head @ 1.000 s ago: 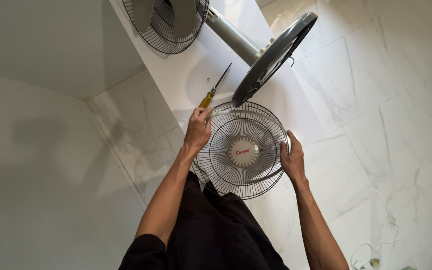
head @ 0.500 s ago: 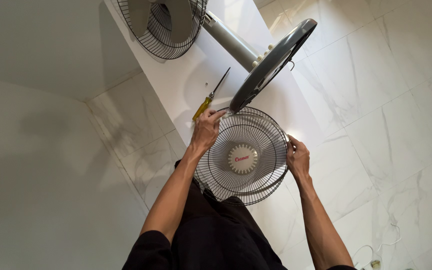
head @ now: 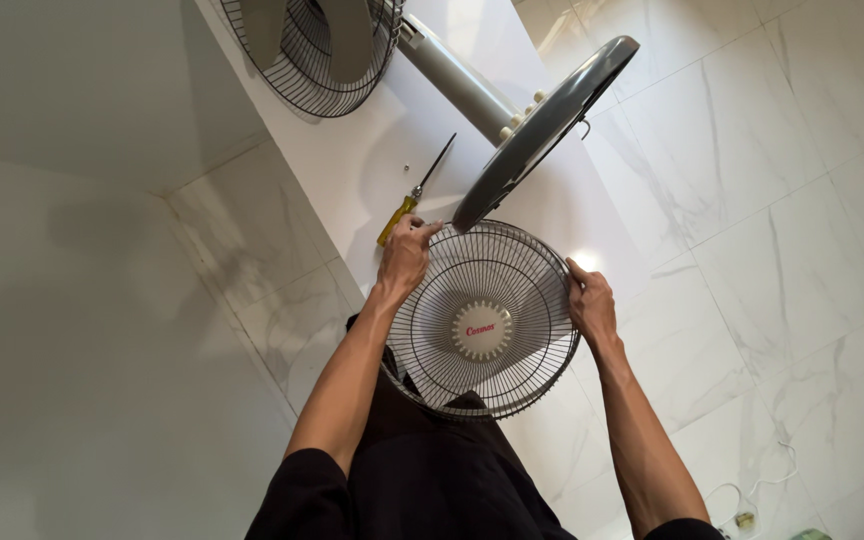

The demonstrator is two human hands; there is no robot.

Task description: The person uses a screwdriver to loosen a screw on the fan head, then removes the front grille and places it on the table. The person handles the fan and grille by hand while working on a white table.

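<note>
Round wire fan guard (head: 482,318) being held flat over the lap, left hand (head: 404,257) gripping its rim at 10 o'clock, right hand (head: 591,303) clasping at 3 o'clock, grey fan base (head: 542,125) overlapping at 12 o'clock, yellow-handled screwdriver (head: 414,193) lying at 11 o'clock, caged fan head (head: 302,50) resting beyond on white table (head: 372,160).

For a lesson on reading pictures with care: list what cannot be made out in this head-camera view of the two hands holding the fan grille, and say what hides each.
- Fan with rear guard: cut off by the top edge.
- Screwdriver handle end: covered by the left hand.
- Small screw on the white table: too small to tell its type.
- Front grille lower rim: merges with dark trousers.
- Right hand palm side: behind the rim.
- Plug and cable: small, near the bottom edge.
</note>
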